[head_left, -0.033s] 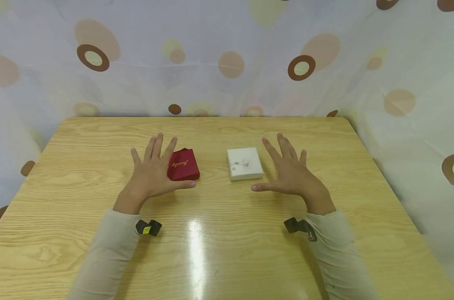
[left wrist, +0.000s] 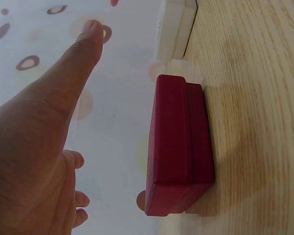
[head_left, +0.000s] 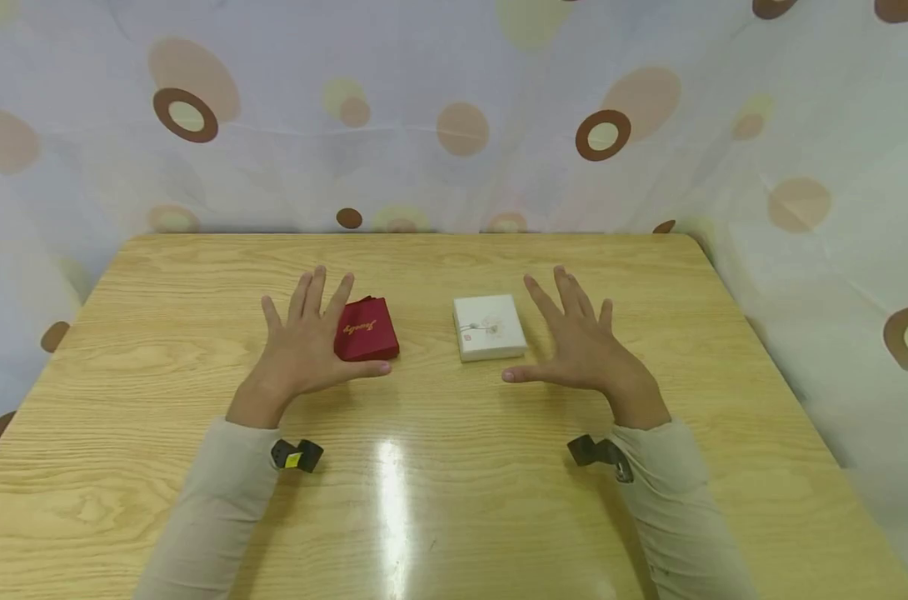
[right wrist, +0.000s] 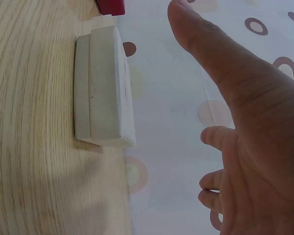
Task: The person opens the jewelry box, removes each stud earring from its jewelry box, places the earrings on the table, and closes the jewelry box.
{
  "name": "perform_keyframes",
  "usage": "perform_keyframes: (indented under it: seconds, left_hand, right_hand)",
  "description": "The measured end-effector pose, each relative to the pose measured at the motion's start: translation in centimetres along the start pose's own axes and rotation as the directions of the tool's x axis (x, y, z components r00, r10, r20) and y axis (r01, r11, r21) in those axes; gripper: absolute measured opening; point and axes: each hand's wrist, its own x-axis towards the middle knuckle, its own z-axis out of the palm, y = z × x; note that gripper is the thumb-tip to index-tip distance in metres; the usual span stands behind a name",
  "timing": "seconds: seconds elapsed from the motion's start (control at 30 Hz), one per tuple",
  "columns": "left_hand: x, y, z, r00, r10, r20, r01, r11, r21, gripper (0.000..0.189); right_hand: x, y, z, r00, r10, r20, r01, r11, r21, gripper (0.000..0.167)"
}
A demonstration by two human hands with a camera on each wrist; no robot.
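Observation:
A dark red jewelry box (head_left: 368,327) with gold lettering lies on the table, lid on. My left hand (head_left: 300,346) hovers above its left side with fingers spread, covering part of it in the head view; the left wrist view shows a gap between hand and red box (left wrist: 174,142). To the right sits a white square box (head_left: 490,327) with a printed flower, also lidded. Just right of that one, my right hand (head_left: 581,350) is held in the air, fingers spread and thumb pointing inward. The right wrist view shows it apart from the white box (right wrist: 105,88). Both hands hold nothing.
The wooden table (head_left: 439,517) has a light grain and a bright glare streak near the front. Behind it and along the right hangs a pale curtain (head_left: 401,75) with brown and beige circles. Each sleeve carries a small black wrist camera (head_left: 298,456).

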Motion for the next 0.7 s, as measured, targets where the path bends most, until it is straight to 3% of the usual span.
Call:
perform_keyframes:
  seconds: [0.2, 0.33, 0.43, 0.53, 0.7]
  left_hand:
    - [-0.1, 0.3, -0.2, 1.000, 0.014, 0.013, -0.013, 0.999, -0.036, 0.126]
    - [0.2, 1.1, -0.3, 0.995, 0.100, -0.030, -0.102, 0.989, -0.108, 0.122]
    - [0.9, 2.4, -0.1, 0.981, 0.181, -0.069, -0.190, 0.968, -0.162, 0.115]
    - [1.9, 4.0, 0.6, 0.972, 0.225, -0.070, -0.235, 0.945, -0.227, 0.110]
    - [3.7, 6.1, 2.3, 0.974, 0.228, 0.002, -0.210, 0.900, -0.383, 0.108]
  right_hand:
    - [0.1, 0.2, 0.1, 1.000, -0.002, 0.006, 0.002, 1.000, 0.014, 0.127]
    - [0.8, 0.1, -0.2, 1.000, -0.025, -0.005, 0.025, 1.000, 0.010, 0.124]
    - [1.8, -0.3, -0.3, 0.997, -0.071, -0.013, 0.071, 0.997, 0.015, 0.117]
    - [2.8, -0.9, -0.2, 0.993, -0.116, -0.002, 0.116, 0.993, 0.023, 0.109]
    - [4.0, -1.6, 0.2, 0.991, -0.122, 0.048, 0.120, 0.992, 0.028, 0.102]
